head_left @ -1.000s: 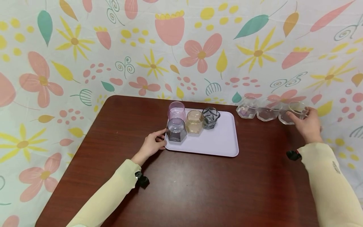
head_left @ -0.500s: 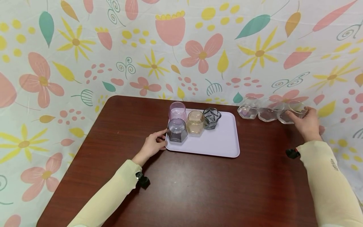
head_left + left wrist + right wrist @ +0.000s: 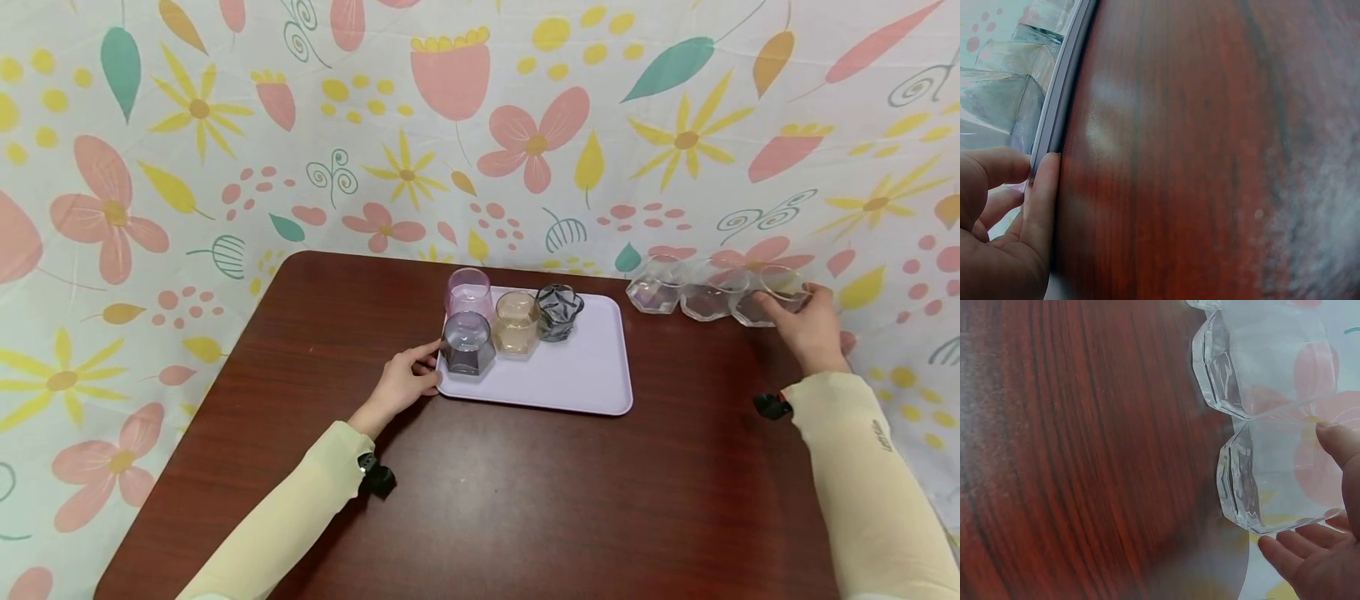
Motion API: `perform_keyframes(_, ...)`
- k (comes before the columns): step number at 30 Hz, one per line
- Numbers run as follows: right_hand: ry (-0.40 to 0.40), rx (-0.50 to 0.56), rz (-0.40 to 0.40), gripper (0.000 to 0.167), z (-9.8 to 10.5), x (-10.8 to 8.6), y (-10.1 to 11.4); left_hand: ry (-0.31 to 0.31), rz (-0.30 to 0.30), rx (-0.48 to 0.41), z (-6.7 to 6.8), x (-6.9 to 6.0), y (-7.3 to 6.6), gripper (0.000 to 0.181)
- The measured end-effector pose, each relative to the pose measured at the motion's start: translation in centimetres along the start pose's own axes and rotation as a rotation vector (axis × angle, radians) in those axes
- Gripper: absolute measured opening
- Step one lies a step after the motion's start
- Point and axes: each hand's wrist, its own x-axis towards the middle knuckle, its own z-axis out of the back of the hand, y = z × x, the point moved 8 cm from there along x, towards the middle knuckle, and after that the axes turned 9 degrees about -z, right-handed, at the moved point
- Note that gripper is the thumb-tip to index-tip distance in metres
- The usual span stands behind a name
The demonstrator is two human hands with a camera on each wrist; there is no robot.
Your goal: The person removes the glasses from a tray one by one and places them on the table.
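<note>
My left hand (image 3: 397,381) holds the left end of a pale lilac tray (image 3: 570,387); in the left wrist view the thumb and fingers meet its rim (image 3: 1054,115). Four tinted glasses would be too exact, so: several stand on the tray, among them a pink glass (image 3: 468,293), a grey glass (image 3: 467,354), an amber glass (image 3: 516,333) and a dark faceted glass (image 3: 558,315). At the far right, my right hand (image 3: 810,329) grips a clear glass (image 3: 1272,472) with thumb and fingers on opposite sides. It touches another clear glass (image 3: 707,300) in a row.
A third clear glass (image 3: 654,293) stands at the row's left end, near the table's back edge. The brown wooden table (image 3: 525,500) meets a flower-patterned cloth (image 3: 300,125) behind. The row lies right of the tray.
My right hand has shifted slightly left with the clear glass, up against the middle one. The left hand and tray look unmoved.
</note>
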Motion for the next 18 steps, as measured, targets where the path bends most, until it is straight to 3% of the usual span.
perform_keyframes(10,-0.070,0.051,-0.030,0.090,0.5,-2.7,-0.1,-0.001,-0.011,0.003,0.0,0.0,0.0,0.059)
perform_keyframes(14,-0.131,0.103,0.000,0.080,0.4,-4.4,0.0,0.003,-0.015,0.005,0.0,-0.1,0.0,0.060)
perform_keyframes(18,-0.140,0.146,0.047,0.075,0.0,-6.4,0.7,-0.001,-0.017,0.000,0.0,-0.1,-0.1,0.060)
